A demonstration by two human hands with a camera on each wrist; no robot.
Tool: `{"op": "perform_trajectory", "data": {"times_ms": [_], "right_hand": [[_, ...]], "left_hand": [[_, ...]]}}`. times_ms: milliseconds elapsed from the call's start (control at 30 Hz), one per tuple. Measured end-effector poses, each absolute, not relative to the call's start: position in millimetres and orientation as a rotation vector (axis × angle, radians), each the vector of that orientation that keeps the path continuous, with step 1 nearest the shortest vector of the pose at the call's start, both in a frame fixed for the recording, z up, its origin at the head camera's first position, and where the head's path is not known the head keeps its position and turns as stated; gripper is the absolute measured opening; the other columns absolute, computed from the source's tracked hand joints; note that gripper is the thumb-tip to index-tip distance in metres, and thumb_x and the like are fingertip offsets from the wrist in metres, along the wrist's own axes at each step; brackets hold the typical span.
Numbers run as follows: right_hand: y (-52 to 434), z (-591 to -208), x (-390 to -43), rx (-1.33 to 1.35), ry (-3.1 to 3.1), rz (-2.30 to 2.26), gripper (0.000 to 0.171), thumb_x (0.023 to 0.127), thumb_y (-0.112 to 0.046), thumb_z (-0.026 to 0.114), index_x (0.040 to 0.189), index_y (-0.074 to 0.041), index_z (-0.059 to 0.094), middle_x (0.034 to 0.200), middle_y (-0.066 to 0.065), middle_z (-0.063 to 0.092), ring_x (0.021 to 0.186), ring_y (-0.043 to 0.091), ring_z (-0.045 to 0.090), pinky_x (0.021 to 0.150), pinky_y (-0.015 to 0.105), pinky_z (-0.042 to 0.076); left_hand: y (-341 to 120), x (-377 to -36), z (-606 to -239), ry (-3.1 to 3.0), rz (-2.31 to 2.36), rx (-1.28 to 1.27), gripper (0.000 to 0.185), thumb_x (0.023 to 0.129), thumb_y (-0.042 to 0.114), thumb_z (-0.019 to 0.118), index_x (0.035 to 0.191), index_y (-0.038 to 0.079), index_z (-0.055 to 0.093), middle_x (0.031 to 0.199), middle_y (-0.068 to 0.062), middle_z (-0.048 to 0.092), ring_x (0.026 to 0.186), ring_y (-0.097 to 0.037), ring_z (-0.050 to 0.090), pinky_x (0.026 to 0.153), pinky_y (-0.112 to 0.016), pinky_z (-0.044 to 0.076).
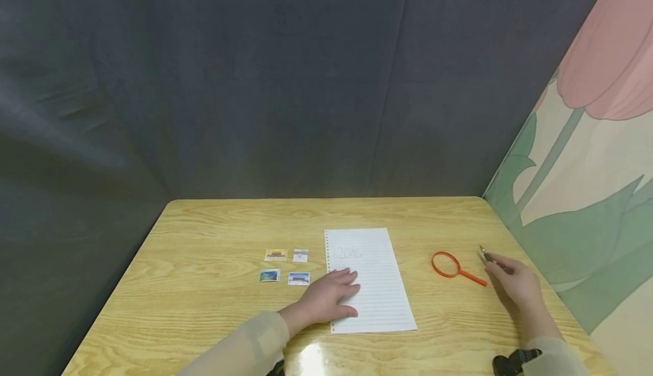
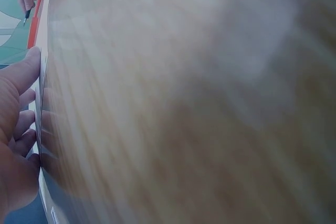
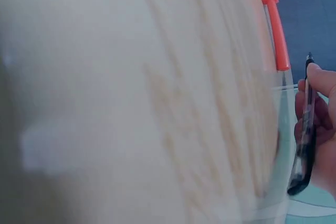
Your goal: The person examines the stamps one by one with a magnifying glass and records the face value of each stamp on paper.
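Note:
My left hand (image 1: 331, 299) lies flat with straight fingers on the left edge of a lined white sheet (image 1: 374, 285) that has faint writing near its top. In the left wrist view the left hand's fingers (image 2: 18, 124) rest along the sheet's edge (image 2: 38, 108). My right hand (image 1: 512, 285) grips a dark pen (image 1: 486, 256) just right of an orange magnifying glass (image 1: 451, 267). The right wrist view shows the pen (image 3: 304, 135) held in curled fingers beside the orange handle (image 3: 275, 30).
Several small stamps (image 1: 285, 265) lie in a square left of the sheet on the wooden table (image 1: 204, 285). A grey cloth backdrop hangs behind, and a flower-patterned wall (image 1: 586, 194) borders the right edge.

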State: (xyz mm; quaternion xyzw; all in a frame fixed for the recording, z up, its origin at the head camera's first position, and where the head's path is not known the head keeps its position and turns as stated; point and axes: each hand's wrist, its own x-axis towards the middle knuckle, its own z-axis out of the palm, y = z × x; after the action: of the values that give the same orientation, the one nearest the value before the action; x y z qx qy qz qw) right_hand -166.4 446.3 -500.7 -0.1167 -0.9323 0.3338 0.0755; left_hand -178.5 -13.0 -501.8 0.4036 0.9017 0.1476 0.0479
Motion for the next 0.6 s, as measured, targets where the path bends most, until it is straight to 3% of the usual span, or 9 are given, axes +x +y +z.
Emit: {"op": "perform_trajectory", "data": {"times_ms": [67, 167, 300, 433, 600], "right_hand": [[444, -498, -165, -0.341, -2.758, 1.031, 0.053, 0.101, -0.038, 0.057, 0.139, -0.002, 0.055, 0.115, 0.024, 0.064, 0.093, 0.026, 0.061, 0.072, 0.041, 0.054], [440, -493, -164, -0.266, -2.68, 1.096, 0.047, 0.102, -0.034, 0.056, 0.139, -0.006, 0.057, 0.109, -0.003, 0.066, 0.084, -0.002, 0.056, 0.062, 0.021, 0.051], [432, -487, -165, -0.085, -2.541, 1.331, 0.038, 0.103, -0.025, 0.055, 0.134, -0.004, 0.061, 0.103, -0.024, 0.062, 0.082, -0.008, 0.058, 0.061, 0.015, 0.052], [421, -485, -171, 0.178, -2.293, 1.837, 0.034, 0.105, -0.011, 0.049, 0.137, -0.005, 0.059, 0.107, -0.014, 0.067, 0.09, 0.002, 0.065, 0.074, 0.017, 0.056], [406, -491, -183, 0.608, -1.789, 2.515, 0.046, 0.105, 0.007, 0.031, 0.142, -0.007, 0.054, 0.116, 0.005, 0.066, 0.1, 0.011, 0.067, 0.089, 0.023, 0.054]], "left_hand": [[-13, -178, -502, 2.748, 0.449, 1.232, 0.062, 0.09, 0.05, 0.066, 0.14, 0.015, 0.058, 0.154, -0.004, 0.04, 0.145, -0.021, 0.031, 0.119, -0.035, 0.023], [-13, -178, -501, 2.747, 0.449, 1.235, 0.061, 0.09, 0.05, 0.066, 0.14, 0.015, 0.058, 0.154, -0.004, 0.04, 0.145, -0.021, 0.031, 0.119, -0.035, 0.023], [-13, -178, -501, 2.75, 0.448, 1.237, 0.061, 0.09, 0.05, 0.067, 0.14, 0.015, 0.058, 0.154, -0.004, 0.04, 0.145, -0.021, 0.031, 0.119, -0.034, 0.023], [-13, -178, -501, 2.752, 0.45, 1.24, 0.061, 0.09, 0.05, 0.067, 0.14, 0.015, 0.058, 0.154, -0.004, 0.041, 0.144, -0.021, 0.031, 0.119, -0.034, 0.023], [-13, -178, -503, 2.743, 0.451, 1.238, 0.061, 0.091, 0.05, 0.066, 0.14, 0.015, 0.057, 0.154, -0.004, 0.04, 0.145, -0.02, 0.03, 0.119, -0.034, 0.022]]}}
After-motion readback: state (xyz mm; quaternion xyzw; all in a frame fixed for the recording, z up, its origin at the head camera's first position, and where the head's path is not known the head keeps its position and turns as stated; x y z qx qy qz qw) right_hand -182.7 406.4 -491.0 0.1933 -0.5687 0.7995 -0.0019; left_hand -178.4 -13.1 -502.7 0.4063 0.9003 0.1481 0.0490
